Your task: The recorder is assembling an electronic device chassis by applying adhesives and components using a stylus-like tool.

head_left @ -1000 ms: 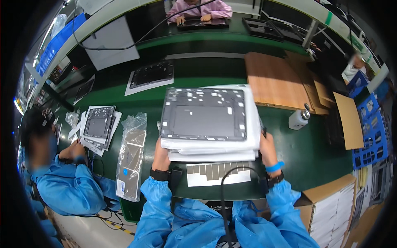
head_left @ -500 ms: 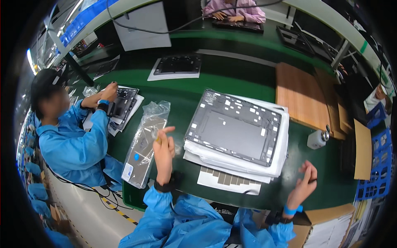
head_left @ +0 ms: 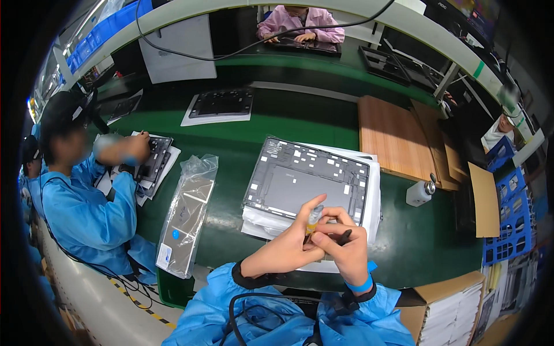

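My two hands meet over the near edge of a dark grey device housing panel (head_left: 311,187) dotted with small white pads. My left hand (head_left: 288,249) is closed on a small tube (head_left: 313,219) with a clear upper end and a yellow part; its lower end is hidden by my fingers. The fingertips of my right hand (head_left: 353,254) press together beside the tube. A thin dark stick (head_left: 345,235) pokes out from that hand; the rest of it is covered. The panel lies on a stack of white sheets (head_left: 374,199).
To the left lies a bagged grey strip (head_left: 187,222). A white bottle (head_left: 419,193), wooden board (head_left: 384,132) and blue basket (head_left: 511,222) stand right, with an open carton (head_left: 450,288) below. A co-worker in blue (head_left: 86,213) handles another panel on the left.
My hands have come together from either side of the panel, the left moving right and the right moving left. The whole view has shifted slightly.
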`<state>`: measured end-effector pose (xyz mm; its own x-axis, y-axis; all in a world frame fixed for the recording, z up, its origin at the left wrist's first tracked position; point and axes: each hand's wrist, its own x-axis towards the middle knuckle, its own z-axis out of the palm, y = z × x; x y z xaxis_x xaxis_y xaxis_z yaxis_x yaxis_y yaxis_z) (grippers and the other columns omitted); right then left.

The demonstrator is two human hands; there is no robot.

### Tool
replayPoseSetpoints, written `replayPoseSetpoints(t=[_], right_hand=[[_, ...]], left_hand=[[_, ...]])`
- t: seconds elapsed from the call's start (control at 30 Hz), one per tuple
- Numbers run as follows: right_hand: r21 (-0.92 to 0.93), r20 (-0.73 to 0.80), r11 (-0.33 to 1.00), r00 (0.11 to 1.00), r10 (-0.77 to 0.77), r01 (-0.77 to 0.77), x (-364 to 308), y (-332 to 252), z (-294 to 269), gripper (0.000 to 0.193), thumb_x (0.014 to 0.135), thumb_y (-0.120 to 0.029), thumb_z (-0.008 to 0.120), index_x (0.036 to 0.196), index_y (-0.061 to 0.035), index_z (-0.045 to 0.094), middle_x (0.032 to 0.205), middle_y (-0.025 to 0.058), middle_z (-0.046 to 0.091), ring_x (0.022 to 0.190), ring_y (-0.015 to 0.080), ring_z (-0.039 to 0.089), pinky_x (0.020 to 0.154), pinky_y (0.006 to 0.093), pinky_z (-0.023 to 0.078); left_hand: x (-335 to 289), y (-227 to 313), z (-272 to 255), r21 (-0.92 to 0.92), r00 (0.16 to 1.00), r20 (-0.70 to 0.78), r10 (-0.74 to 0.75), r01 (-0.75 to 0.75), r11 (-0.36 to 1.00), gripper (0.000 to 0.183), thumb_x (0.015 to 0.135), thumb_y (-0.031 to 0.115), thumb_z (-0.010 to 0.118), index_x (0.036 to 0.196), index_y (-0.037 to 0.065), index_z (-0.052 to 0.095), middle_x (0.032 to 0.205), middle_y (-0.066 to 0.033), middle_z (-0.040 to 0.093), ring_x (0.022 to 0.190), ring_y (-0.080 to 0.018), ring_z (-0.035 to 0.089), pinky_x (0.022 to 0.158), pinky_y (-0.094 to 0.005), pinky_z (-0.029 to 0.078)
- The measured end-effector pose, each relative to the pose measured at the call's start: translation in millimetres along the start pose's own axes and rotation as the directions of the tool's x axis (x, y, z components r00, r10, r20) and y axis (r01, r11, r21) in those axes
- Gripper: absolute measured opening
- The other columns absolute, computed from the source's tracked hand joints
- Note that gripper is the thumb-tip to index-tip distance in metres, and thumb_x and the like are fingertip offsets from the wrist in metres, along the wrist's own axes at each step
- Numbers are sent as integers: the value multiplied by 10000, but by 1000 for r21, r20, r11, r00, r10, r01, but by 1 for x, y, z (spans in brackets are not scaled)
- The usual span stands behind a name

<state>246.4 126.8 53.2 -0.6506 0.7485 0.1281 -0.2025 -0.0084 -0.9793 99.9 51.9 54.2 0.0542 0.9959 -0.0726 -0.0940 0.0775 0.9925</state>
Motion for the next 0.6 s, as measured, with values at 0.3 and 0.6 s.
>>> replayPoseSetpoints(t=[0.3, 0.6], right_hand=[[-103, 101, 993, 993, 60, -50, 14, -18, 10, 220, 750, 22, 820, 923, -3, 687, 1147, 58, 604, 818, 54, 510, 642, 192, 404], [-531, 82, 844, 986, 143, -78, 101, -66, -45, 179, 967, -69, 597, 1049, 91, 598, 820, 146, 701, 631, 120, 626, 564, 240, 504]], left_hand=[[-1, -8, 1, -96, 987, -30, 159, -161, 982, 1070, 859, 88, 707, 1557, 83, -105, 1248, -130, 485, 1052, -165, 515, 986, -326, 401], [-9, -33, -47, 990, 854, 6, 521, -78, 117, 469, 882, 190, 645, 1346, 182, 576, 1500, -168, 411, 1390, -383, 373, 1140, -531, 292]])
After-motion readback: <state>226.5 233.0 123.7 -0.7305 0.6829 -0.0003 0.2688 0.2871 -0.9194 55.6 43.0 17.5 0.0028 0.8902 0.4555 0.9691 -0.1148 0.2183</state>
